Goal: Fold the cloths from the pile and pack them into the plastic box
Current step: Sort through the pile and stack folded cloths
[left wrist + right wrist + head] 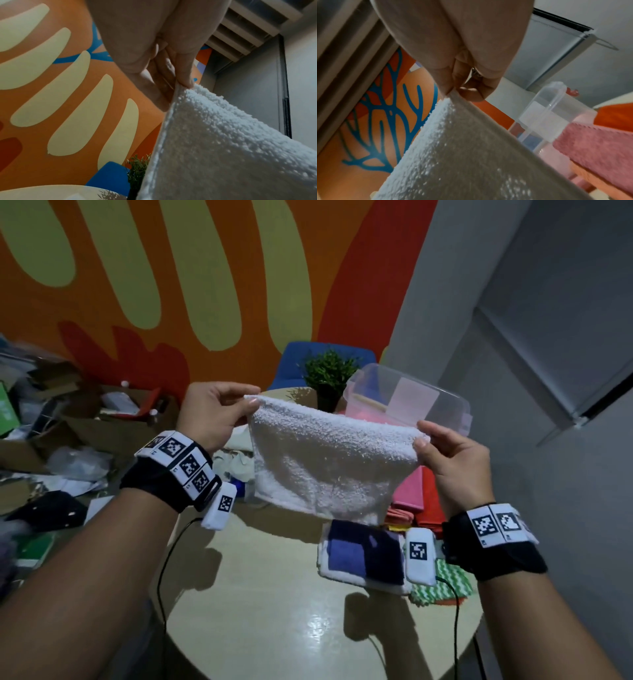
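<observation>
the left hand [214, 414] and right hand [452, 460] each pinch a top corner of the white towel [329, 463]. a loose pinch could drop a corner, skewing the fold.

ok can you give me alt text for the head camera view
Two hands hold a white towel up by its top corners, left hand and right hand each pinching one, above a round table. Behind it are a clear plastic box, folded coloured cloths and a small potted plant.
</observation>
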`<state>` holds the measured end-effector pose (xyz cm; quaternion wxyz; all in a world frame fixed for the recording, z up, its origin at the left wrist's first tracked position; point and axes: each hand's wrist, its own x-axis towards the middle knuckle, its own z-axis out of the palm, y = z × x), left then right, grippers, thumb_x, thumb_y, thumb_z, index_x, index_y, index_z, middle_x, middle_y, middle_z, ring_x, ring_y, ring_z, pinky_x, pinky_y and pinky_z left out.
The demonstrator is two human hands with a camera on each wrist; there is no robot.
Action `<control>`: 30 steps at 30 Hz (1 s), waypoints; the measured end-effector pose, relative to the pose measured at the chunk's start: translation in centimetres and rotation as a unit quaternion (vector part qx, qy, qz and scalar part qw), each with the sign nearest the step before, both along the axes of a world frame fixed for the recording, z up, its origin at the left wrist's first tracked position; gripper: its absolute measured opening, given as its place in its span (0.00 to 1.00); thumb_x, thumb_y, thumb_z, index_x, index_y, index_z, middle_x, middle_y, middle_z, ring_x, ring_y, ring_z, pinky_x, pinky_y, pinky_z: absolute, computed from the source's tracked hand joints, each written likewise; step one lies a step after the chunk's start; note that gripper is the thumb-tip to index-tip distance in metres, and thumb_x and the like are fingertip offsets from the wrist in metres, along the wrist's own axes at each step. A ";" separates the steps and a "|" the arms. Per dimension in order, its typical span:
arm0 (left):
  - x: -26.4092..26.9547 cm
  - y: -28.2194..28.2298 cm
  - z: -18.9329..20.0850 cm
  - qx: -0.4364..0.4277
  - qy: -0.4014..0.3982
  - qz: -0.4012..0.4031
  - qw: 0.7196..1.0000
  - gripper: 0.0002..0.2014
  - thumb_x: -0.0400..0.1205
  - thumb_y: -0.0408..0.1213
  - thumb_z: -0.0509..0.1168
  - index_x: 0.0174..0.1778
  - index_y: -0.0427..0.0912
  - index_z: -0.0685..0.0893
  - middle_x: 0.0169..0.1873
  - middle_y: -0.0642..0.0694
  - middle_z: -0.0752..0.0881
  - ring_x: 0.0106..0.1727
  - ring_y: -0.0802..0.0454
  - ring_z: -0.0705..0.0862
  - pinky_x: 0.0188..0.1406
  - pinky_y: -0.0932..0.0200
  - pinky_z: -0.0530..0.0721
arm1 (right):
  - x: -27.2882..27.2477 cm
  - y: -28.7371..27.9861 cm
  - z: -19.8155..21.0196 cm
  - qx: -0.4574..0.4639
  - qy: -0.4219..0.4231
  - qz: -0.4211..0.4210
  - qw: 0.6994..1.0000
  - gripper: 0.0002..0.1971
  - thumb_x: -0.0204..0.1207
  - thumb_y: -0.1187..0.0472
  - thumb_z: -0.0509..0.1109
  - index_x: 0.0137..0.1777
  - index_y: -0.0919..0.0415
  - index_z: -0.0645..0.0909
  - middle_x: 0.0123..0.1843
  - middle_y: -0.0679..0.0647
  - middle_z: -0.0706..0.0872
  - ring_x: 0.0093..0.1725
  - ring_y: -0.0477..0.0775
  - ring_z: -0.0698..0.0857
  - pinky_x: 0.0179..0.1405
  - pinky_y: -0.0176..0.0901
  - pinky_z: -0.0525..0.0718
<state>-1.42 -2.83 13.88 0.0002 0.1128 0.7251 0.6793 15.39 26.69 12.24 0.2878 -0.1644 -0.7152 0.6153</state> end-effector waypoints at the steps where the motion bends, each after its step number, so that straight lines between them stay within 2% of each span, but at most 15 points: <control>1: 0.0 -0.2 -0.1 0.003 0.001 0.001 1.000 0.08 0.77 0.27 0.76 0.51 0.36 0.91 0.39 0.43 0.93 0.42 0.51 0.92 0.45 0.59 0.91 | 0.1 0.0 0.2 0.002 0.004 0.001 1.000 0.14 0.75 0.71 0.76 0.58 0.55 0.88 0.45 0.57 0.91 0.42 0.49 0.86 0.48 0.42 0.88; 4: -0.1 -0.7 -0.4 0.012 -0.017 -0.003 1.000 0.10 0.77 0.28 0.76 0.53 0.34 0.91 0.42 0.38 0.93 0.45 0.45 0.93 0.47 0.55 0.91 | 0.2 -0.1 0.6 0.021 0.007 0.003 1.000 0.16 0.73 0.71 0.78 0.59 0.57 0.87 0.44 0.59 0.91 0.42 0.50 0.88 0.47 0.42 0.89; 6: 0.1 -1.0 -0.6 0.006 -0.024 -0.007 1.000 0.08 0.77 0.27 0.75 0.52 0.35 0.91 0.41 0.40 0.93 0.46 0.44 0.93 0.47 0.54 0.91 | 0.3 -0.2 0.6 0.045 -0.003 0.002 0.999 0.14 0.73 0.71 0.78 0.56 0.57 0.89 0.41 0.54 0.93 0.41 0.48 0.89 0.45 0.42 0.90; 8: 0.4 -1.2 -0.8 -0.007 -0.015 -0.011 1.000 0.08 0.76 0.26 0.75 0.51 0.36 0.92 0.40 0.42 0.93 0.46 0.44 0.93 0.46 0.56 0.91 | 0.5 -0.3 0.5 0.070 -0.011 -0.006 0.997 0.10 0.73 0.69 0.79 0.50 0.54 0.90 0.40 0.48 0.93 0.43 0.47 0.91 0.49 0.44 0.90; 10: 0.7 -1.6 -0.9 -0.003 -0.017 -0.011 1.000 0.10 0.75 0.26 0.76 0.52 0.36 0.92 0.40 0.41 0.93 0.45 0.44 0.93 0.45 0.57 0.91 | 0.8 -0.5 0.5 0.091 -0.011 -0.015 0.996 0.09 0.72 0.67 0.79 0.46 0.51 0.90 0.41 0.47 0.93 0.44 0.47 0.91 0.53 0.45 0.89; 14: 1.0 -2.3 -1.3 0.007 0.003 0.009 1.000 0.09 0.77 0.27 0.75 0.51 0.39 0.92 0.41 0.44 0.93 0.47 0.45 0.93 0.48 0.53 0.91 | 1.8 -0.9 0.7 0.081 -0.002 -0.002 0.997 0.09 0.72 0.66 0.79 0.49 0.53 0.91 0.46 0.50 0.93 0.50 0.49 0.92 0.55 0.44 0.88; 17: 0.9 -2.8 -1.8 -0.053 0.042 0.011 0.998 0.13 0.76 0.27 0.76 0.55 0.42 0.91 0.44 0.47 0.93 0.47 0.52 0.92 0.47 0.58 0.91 | 2.6 -1.2 0.6 0.105 -0.013 0.002 0.994 0.10 0.72 0.66 0.80 0.47 0.49 0.91 0.44 0.47 0.93 0.49 0.48 0.91 0.54 0.44 0.87; 19: 1.0 -3.3 -2.1 -0.112 0.065 -0.002 0.992 0.10 0.76 0.29 0.76 0.52 0.43 0.92 0.43 0.49 0.92 0.45 0.54 0.92 0.48 0.56 0.92 | 3.3 -1.3 0.4 0.132 -0.013 0.002 0.991 0.11 0.73 0.67 0.79 0.44 0.47 0.90 0.45 0.49 0.92 0.49 0.48 0.90 0.54 0.43 0.87; 21: 1.2 -3.7 -2.5 -0.150 0.081 -0.026 0.985 0.05 0.77 0.31 0.76 0.47 0.43 0.93 0.41 0.50 0.92 0.44 0.53 0.91 0.47 0.55 0.92 | 3.9 -1.6 0.2 0.122 -0.015 0.014 0.992 0.11 0.75 0.69 0.77 0.44 0.49 0.87 0.49 0.52 0.91 0.52 0.46 0.89 0.56 0.41 0.85; 22: 1.5 -3.7 -2.7 -0.155 0.078 -0.040 0.984 0.04 0.77 0.32 0.76 0.46 0.43 0.92 0.40 0.51 0.92 0.44 0.53 0.91 0.47 0.56 0.91 | 4.3 -1.8 0.0 0.104 -0.023 0.018 0.994 0.10 0.77 0.70 0.75 0.45 0.51 0.86 0.48 0.51 0.91 0.51 0.45 0.89 0.54 0.40 0.86; 24: 2.2 -4.0 -3.4 -0.135 0.044 -0.068 0.988 0.03 0.77 0.31 0.75 0.43 0.43 0.91 0.37 0.51 0.92 0.42 0.54 0.91 0.45 0.60 0.91 | 5.2 -2.5 -0.4 0.060 -0.043 0.024 0.997 0.09 0.78 0.71 0.73 0.45 0.55 0.85 0.40 0.49 0.91 0.40 0.44 0.89 0.41 0.38 0.87; 26: 3.1 -4.2 -4.2 -0.084 -0.007 -0.093 0.992 0.04 0.75 0.32 0.75 0.38 0.46 0.91 0.33 0.47 0.91 0.37 0.50 0.91 0.39 0.59 0.90 | 6.4 -3.0 -0.9 0.032 -0.062 0.022 0.997 0.09 0.79 0.70 0.72 0.45 0.55 0.86 0.36 0.50 0.91 0.34 0.46 0.87 0.30 0.40 0.87; 28: 3.8 -4.6 -4.9 -0.066 -0.033 -0.102 0.992 0.03 0.73 0.35 0.75 0.36 0.48 0.92 0.33 0.45 0.91 0.35 0.47 0.89 0.33 0.57 0.90 | 7.5 -3.0 -1.1 0.025 -0.063 0.011 0.998 0.08 0.78 0.68 0.73 0.47 0.53 0.88 0.38 0.53 0.92 0.34 0.49 0.87 0.27 0.42 0.86; 30: 4.1 -4.6 -5.4 -0.068 -0.038 -0.101 0.992 0.06 0.75 0.33 0.75 0.36 0.50 0.93 0.34 0.44 0.91 0.35 0.45 0.88 0.32 0.55 0.90 | 8.2 -2.7 -1.0 0.020 -0.052 0.001 0.998 0.09 0.78 0.68 0.74 0.46 0.53 0.89 0.38 0.53 0.92 0.34 0.48 0.86 0.27 0.39 0.85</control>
